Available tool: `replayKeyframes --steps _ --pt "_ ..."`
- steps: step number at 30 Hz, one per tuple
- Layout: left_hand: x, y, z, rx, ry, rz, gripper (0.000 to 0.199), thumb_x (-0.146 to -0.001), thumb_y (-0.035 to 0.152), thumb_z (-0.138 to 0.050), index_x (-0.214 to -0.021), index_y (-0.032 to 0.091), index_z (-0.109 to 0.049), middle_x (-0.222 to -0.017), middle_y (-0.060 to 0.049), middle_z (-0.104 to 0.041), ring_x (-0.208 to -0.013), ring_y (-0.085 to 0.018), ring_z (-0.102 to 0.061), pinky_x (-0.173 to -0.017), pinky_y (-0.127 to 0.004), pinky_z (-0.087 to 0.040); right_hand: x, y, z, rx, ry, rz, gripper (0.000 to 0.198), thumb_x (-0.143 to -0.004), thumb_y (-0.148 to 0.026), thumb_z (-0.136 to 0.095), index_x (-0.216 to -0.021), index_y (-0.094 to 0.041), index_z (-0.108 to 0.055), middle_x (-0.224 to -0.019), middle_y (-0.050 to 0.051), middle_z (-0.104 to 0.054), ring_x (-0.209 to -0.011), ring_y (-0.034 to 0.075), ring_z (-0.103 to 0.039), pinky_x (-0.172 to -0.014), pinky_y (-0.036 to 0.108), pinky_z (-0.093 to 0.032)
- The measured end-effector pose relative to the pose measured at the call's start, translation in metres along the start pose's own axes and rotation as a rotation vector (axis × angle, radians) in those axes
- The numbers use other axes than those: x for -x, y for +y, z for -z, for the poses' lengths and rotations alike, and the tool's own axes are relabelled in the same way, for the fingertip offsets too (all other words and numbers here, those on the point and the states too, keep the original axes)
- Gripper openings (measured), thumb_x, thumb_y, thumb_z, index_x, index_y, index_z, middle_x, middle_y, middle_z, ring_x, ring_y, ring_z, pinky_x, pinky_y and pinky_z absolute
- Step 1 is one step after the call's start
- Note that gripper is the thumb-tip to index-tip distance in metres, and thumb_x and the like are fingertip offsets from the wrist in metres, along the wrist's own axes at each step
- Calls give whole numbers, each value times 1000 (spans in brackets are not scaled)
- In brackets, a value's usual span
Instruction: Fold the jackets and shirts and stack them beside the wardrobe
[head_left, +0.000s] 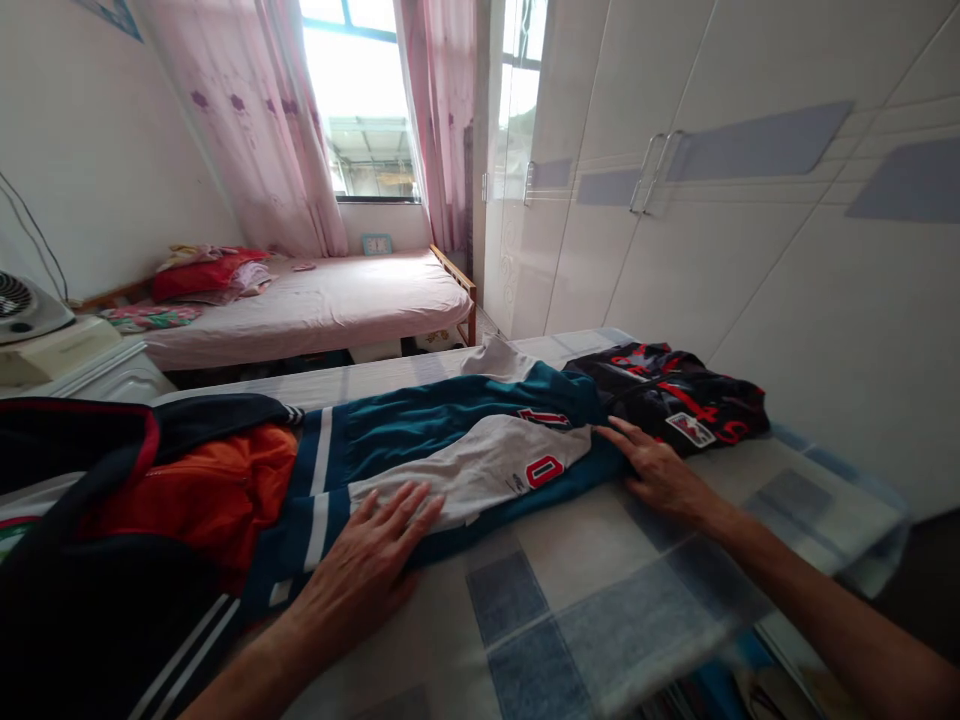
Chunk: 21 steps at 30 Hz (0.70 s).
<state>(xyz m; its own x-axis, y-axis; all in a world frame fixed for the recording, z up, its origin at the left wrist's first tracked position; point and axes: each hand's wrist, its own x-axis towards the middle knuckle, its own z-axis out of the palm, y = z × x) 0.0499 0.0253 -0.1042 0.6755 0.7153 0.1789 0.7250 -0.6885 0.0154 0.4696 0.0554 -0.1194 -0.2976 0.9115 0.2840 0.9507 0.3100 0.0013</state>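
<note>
A teal jacket or sweatshirt [420, 420] with white stripes lies stretched out on the table. Its grey sleeve [480, 465], marked with a red figure, is folded over the body. My left hand [390, 530] rests flat on the striped end of that sleeve, fingers spread. At the garment's other end, my right hand [656, 470] touches the teal cloth near the sleeve's narrow tip, its fingers stretched out and the thumb apart. Just beyond it lies a black and red printed garment [675, 395].
A checked cloth [562, 570] covers the table. Dark clothing [97, 620] and an orange garment [217, 490] are heaped at left. Behind stand a pink-covered bed [360, 295] and, at right, a white wardrobe [750, 230]. A fan [30, 305] sits at far left.
</note>
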Motion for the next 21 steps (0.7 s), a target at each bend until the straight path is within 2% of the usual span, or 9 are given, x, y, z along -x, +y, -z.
replayKeyframes --steps 2,4,6,9,11,14,16,18,21 --pt "8 -3 -5 -87 -13 69 74 -72 7 -47 -142 23 -34 -146 -10 -39 -133 -28 -38 -106 -52 -35 -8 2 -2 14 -1 -2 65 -73 -7 -44 -135 -25 -45 -142 9 -44 -118 25 -53 -90 41 -48" --pt "9 -7 -5 -140 -26 107 70 -69 3 -43 -138 19 -43 -142 -12 -45 -129 -28 -44 -104 -52 -39 -20 2 8 37 24 26 55 -75 -4 -41 -124 -24 -58 -131 6 -56 -111 24 -57 -88 38 -49" --pt "8 -11 -1 -160 -14 118 67 -70 1 -40 -135 16 -46 -138 -12 -50 -125 -27 -49 -101 -50 -42 -28 0 25 76 109 50 43 -81 -7 -40 -112 -23 -65 -122 6 -63 -109 24 -57 -91 38 -47" --pt "12 -18 3 -155 36 83 64 -73 1 -37 -135 16 -46 -135 -10 -54 -121 -24 -53 -100 -44 -45 -22 -1 46 132 235 88 36 -87 -16 -41 -112 -23 -65 -124 6 -62 -114 27 -53 -97 44 -40" --pt "19 -21 1 -137 41 28 65 -73 -1 -36 -134 21 -48 -134 -7 -54 -120 -22 -54 -100 -41 -45 -6 1 47 142 183 119 37 -85 -14 -42 -112 -25 -65 -123 6 -62 -114 27 -53 -98 46 -38" --pt "29 -20 2 -59 7 -40 66 -74 2 -41 -134 29 -47 -140 -1 -49 -125 -21 -49 -105 -42 -40 20 6 35 81 -53 89 44 -73 -9 -49 -112 -24 -65 -120 8 -64 -109 26 -58 -93 44 -44" --pt "29 -21 10 38 -33 -18 57 -79 14 -48 -132 33 -48 -140 1 -49 -126 -22 -48 -106 -39 -39 28 7 34 2 -170 58 52 -66 -11 -53 -115 -23 -64 -125 9 -61 -112 27 -57 -93 44 -46" --pt "21 -26 24 147 -78 81 43 -86 30 -49 -129 34 -53 -135 2 -54 -120 -21 -54 -101 -33 -44 21 5 42 -88 -182 54 52 -67 -19 -54 -118 -25 -62 -131 7 -56 -119 27 -53 -97 43 -44" --pt "-4 -51 41 210 -58 263 42 -91 44 -38 -124 29 -57 -131 -1 -58 -111 -20 -60 -94 -30 -47 -20 -1 61 -195 -57 -9 42 -80 -32 -48 -120 -27 -61 -130 4 -57 -120 25 -52 -102 39 -40"
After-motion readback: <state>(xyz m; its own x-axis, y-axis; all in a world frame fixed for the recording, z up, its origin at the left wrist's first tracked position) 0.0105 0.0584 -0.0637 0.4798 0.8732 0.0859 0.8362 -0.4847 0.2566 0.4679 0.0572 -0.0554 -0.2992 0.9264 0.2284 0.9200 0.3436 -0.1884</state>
